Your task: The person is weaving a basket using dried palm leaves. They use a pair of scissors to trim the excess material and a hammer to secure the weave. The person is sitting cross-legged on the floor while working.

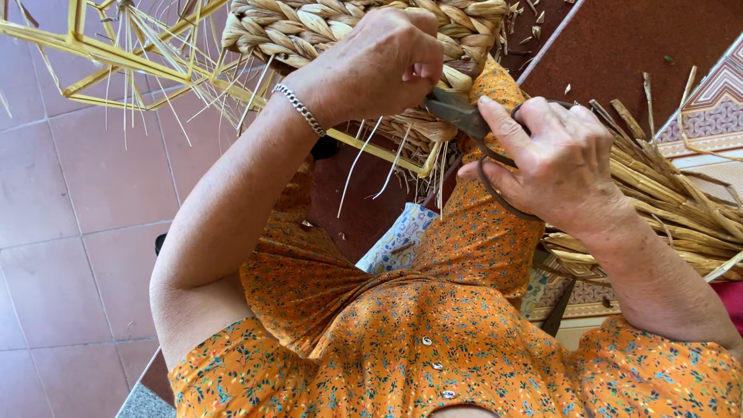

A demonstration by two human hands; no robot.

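From my remote seat I look down over an orange flowered dress (433, 340) onto both hands. A bundle of dry straw stalks (681, 209) lies at the right, just behind the right wrist, and crowds that side. Loose thin strands (364, 162) hang from the weave between the forearms. A yellow wire frame (116, 58) runs out to the left from under the woven basket (340, 31), with pale fibres spraying off it. A silver bracelet (302, 108) sits on the left wrist.

Below is a floor of reddish-brown tiles (85, 201); at the upper right a dark red mat (619, 46) carries straw scraps, edged by a patterned mat (716, 108).

The left hand (379, 66) has its grip clenched on the basket's braided rim. The right hand (557, 162) grasps the scissors (464, 116), fingers through the dark loops. The scissors lie between the two hands, against the underside of the weave; their long axis runs from lower right to upper left, blades pointing up-left toward the left hand. The blades look nearly closed; the tips are hidden.
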